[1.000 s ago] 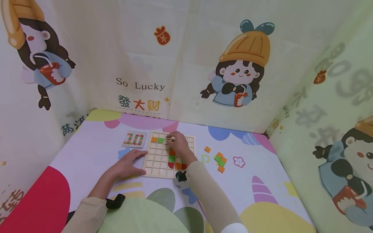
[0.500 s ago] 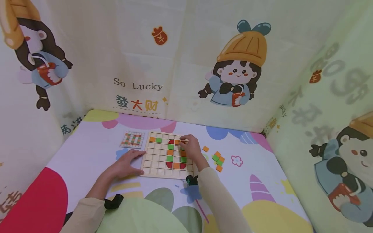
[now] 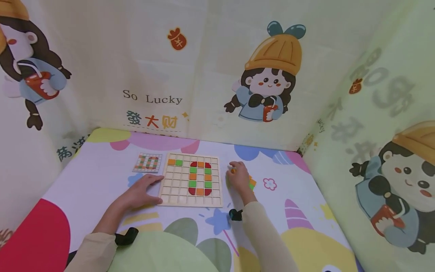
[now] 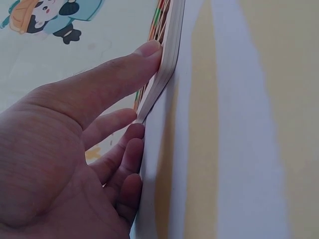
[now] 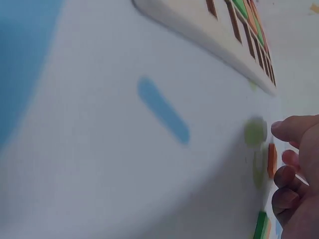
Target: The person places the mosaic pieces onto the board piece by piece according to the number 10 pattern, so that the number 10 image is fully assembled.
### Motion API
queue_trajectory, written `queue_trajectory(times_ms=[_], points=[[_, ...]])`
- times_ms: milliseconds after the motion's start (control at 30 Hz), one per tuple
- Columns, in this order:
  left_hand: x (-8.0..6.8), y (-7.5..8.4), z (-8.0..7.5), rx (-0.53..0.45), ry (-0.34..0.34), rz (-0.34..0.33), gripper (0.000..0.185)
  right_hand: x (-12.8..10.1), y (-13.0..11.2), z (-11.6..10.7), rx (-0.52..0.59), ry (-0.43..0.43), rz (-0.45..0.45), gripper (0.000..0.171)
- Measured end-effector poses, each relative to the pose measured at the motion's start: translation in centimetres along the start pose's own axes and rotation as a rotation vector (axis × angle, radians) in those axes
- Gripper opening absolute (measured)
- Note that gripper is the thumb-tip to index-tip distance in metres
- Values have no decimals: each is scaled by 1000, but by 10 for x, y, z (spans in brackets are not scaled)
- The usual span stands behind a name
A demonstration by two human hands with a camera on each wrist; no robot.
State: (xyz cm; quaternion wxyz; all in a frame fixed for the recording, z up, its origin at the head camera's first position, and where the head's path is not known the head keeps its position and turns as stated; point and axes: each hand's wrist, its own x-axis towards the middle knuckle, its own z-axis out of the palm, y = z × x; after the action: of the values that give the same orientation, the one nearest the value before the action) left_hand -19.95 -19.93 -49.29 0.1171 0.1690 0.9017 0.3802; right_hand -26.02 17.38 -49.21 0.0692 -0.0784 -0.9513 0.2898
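Note:
A wooden grid board lies on the mat, with red, orange and green tiles set in it in the shape of a zero. Two more tiles sit in its top row. My left hand rests flat on the mat, its thumb pressed against the board's edge. My right hand is right of the board over the loose tiles. An orange tile lies flat on the mat between its thumb and curled fingers, with the thumb a little off it. A green tile lies close by.
A small pattern card showing "10" lies left of the board. More loose orange and green tiles peek out from behind my right hand. Printed cloth walls close in the mat at the back and on both sides.
My right hand left the board's top row and moved right, off the board to the loose tiles. The zero now shows in full. My left hand stayed at the board's corner.

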Motion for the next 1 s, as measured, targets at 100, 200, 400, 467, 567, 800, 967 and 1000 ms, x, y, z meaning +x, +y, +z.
queue_trajectory(times_ms=[100,200,400,467,567,800,967,1000], points=[[-1,-1,-1,3,3,-14,83,1,7,-4,-10,-2,14,39],[-1,-2,-1,13,-3,-31,84,1,10,-7,-23,-29,39,40],[0,-1,-1,8,-9,-45,84,0,12,-12,-29,-54,71,32],[0,0,-1,3,-10,-41,83,-1,12,-13,-38,-51,84,29],[0,1,-1,2,-14,-38,83,-2,12,-14,-54,-51,99,28],[1,2,-2,5,-18,-40,83,-1,14,-14,-55,-63,126,30],[1,2,-2,0,-22,-40,83,0,11,-12,-52,-43,85,28],[1,2,-2,-2,-21,-37,83,0,10,-12,-55,-41,70,27]])
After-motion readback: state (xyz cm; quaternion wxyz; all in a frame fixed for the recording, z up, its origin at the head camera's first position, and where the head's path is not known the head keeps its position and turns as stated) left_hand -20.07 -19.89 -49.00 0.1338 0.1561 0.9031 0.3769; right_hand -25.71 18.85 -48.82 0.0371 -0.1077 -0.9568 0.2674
